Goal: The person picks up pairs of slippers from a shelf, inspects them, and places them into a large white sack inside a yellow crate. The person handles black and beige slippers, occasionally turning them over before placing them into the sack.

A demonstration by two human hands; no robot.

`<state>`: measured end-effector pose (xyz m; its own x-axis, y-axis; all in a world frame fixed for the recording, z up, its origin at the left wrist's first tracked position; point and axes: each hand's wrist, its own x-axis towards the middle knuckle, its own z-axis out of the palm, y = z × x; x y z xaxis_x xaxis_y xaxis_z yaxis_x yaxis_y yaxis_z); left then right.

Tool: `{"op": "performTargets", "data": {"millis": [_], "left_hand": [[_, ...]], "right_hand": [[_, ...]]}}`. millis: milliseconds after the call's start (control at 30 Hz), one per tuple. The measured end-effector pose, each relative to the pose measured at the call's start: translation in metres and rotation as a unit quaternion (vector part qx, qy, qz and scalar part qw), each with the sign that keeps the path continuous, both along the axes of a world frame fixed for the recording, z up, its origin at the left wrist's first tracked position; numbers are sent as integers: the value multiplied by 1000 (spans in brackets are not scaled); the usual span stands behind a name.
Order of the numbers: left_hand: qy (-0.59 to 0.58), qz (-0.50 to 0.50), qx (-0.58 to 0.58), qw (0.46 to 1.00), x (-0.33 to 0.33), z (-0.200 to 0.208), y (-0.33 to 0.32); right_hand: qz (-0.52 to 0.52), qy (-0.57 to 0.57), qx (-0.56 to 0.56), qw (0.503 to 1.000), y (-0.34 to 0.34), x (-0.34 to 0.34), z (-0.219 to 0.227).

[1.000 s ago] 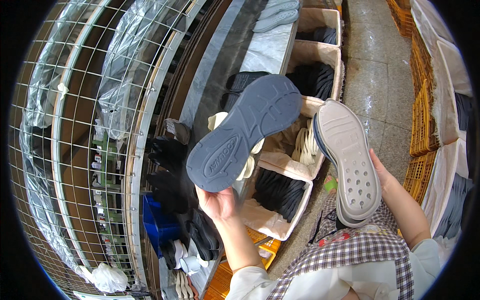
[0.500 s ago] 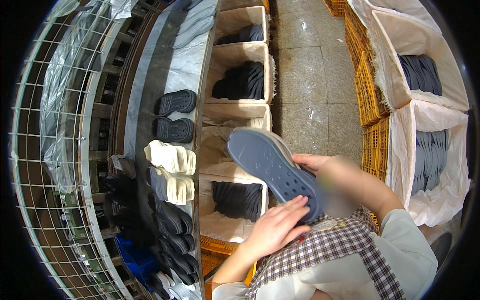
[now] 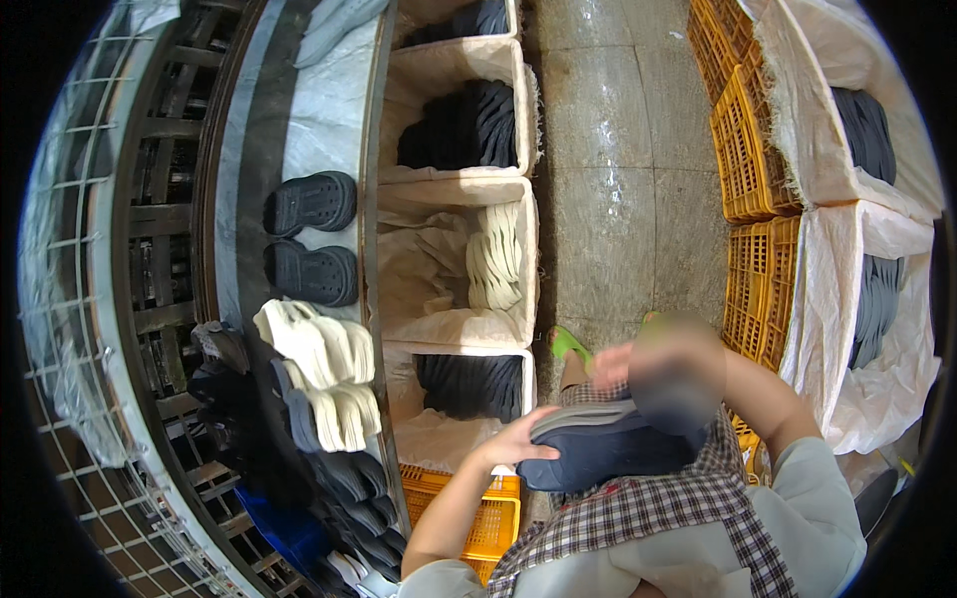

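Navy sole and grey sole, held together on edge in front of the checked apron, to the right of the table, well apart from it. Left hand has them pinched at the end nearest the table, thumb on the navy side, fingers over the grey side. Right hand sits above the far end; visible fingers held out off the soles, rest is blurred, so can't tell if it grips.

Handling: probably light, moulded foam or rubber, bendy but shape-keeping, not fragile. Smooth faces could slide on each other, so squeeze both together. Best hold likely across the narrow middle, thumb one side, fingers other; an end-only pinch may let the far end droop.

On the table: two black soles, and cream soles nearer the person. Just right of the table: lined bin with more cream soles inside.
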<state>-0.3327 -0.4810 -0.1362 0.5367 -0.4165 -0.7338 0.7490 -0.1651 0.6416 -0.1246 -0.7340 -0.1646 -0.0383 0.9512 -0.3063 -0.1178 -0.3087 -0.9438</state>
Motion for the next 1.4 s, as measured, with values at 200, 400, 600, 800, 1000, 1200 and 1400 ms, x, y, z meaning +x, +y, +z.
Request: {"op": "performTargets", "data": {"millis": [200,400,600,800,1000,1200,1400], "left_hand": [[-111,321,334,879,9,-88,96],[-129,283,681,663,93,-282,237],[-218,110,755,609,150,-439,348],[-29,-19,733,679,142,-536,338],[-138,37,687,713,146,-536,347],[73,44,683,726,196,-528,339],[-149,75,719,675,190,-444,272]], "right_hand": [[-531,224,-149,804,-13,-17,-151],[-481,187,-303,801,-78,-140,-253],[-563,242,-476,631,-125,-215,-334],[-494,279,-550,613,-115,-234,-368],[-508,321,-520,607,-87,-223,-368],[-550,316,-501,589,-93,-222,-370],[-588,253,-397,658,-85,-205,-343]]}}
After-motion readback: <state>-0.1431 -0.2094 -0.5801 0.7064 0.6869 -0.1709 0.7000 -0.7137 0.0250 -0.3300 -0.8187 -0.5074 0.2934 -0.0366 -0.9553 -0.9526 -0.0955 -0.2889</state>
